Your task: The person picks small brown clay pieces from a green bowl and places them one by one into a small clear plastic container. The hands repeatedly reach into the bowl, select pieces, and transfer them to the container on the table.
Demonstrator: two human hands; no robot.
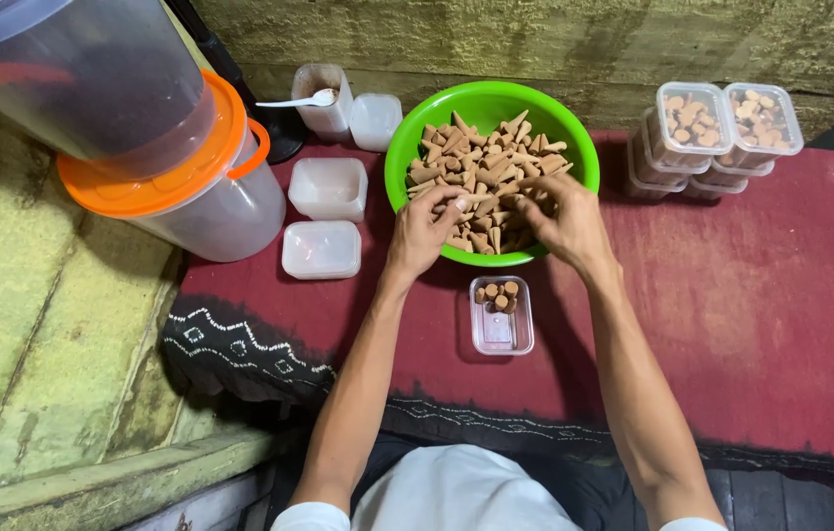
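From the head view, a green bowl (488, 106) heaped with small brown cones (484, 167) is seen standing on a red cloth (751, 295) with a dark patterned border. The left hand (424, 231) is laid over the near left part of the heap, its fingers curled around a few cones, so that its grip is closed on them. The right hand (564, 218) is placed over the near right part of the heap, fingers bent down among the cones; whether anything is actually gripped there cannot be told.

Just in front of the bowl, between the two forearms, a small clear box (501, 329) is set on the cloth, and a few cones are stood at its far end (the rest of it is bare). To the left of the bowl, two small white boxes (326, 218) are seen, one open and one lidded, and behind them a clear cup with a white spoon (301, 100) across it. Stacks of filled clear boxes (721, 133) are kept at the far right, well apart from the hands. At the far left, a large clear tub with an orange lid (156, 187) is seen.
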